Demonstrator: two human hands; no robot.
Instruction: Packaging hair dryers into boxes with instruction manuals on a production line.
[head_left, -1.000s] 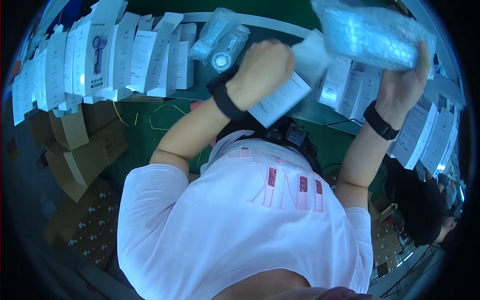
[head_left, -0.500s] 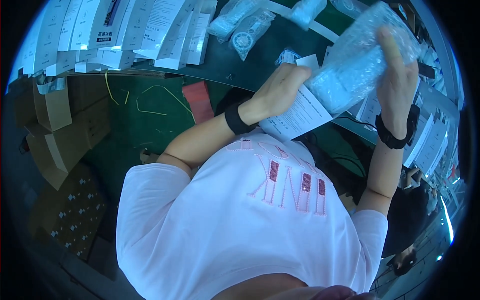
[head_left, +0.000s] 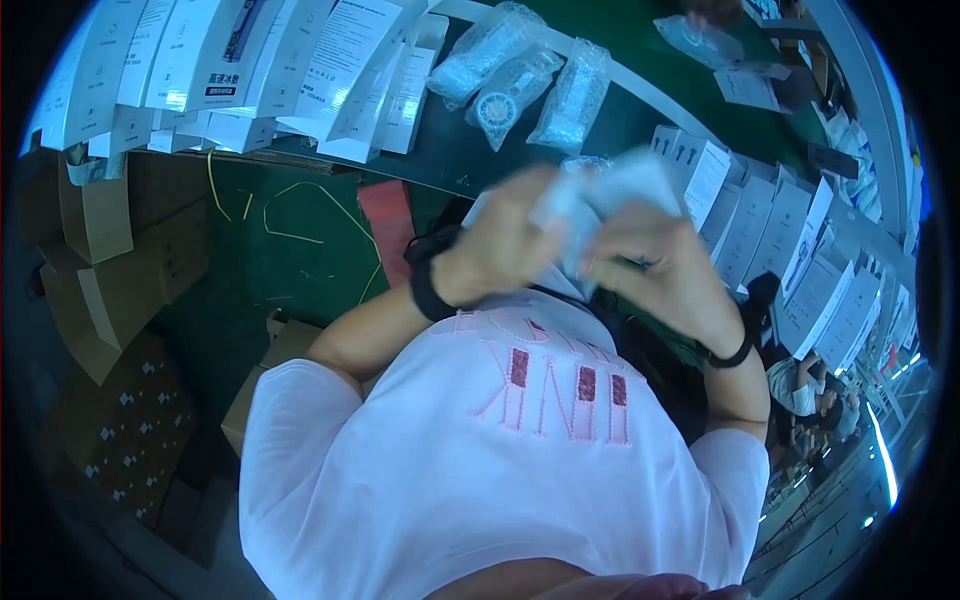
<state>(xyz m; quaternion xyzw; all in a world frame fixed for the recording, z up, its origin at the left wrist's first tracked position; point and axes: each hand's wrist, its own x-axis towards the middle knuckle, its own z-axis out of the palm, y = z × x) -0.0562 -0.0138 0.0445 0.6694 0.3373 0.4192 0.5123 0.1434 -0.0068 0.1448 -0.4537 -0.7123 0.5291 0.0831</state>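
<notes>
In front of my chest, my two hands come together around a white box (head_left: pixel 635 185) smeared by motion. My left hand (head_left: pixel 505 240) is closed on its left side. Curled fingers of my right hand (head_left: pixel 660 265) press at its right side, near a pale bluish patch between the hands. Blur hides whether that patch is bubble wrap or box, and what exactly the right fingers grip. Beyond the hands, bubble-wrapped pouches (head_left: pixel 573 97) lie on the dark green table (head_left: pixel 440 160); one pouch shows a round fan-like end (head_left: pixel 497 108).
White printed boxes (head_left: pixel 225 60) stand in rows at the far left, with more boxes (head_left: pixel 770 225) at the right. A person's hand (head_left: pixel 712 12) shows at the top right, beside another wrapped pouch (head_left: pixel 697 42). Brown cartons (head_left: pixel 100 240) stand at the lower left.
My right hand has come down and left to the white box. The bubble-wrapped pack it held no longer shows plainly. A wrapped pouch on the table now lies closer to the other two.
</notes>
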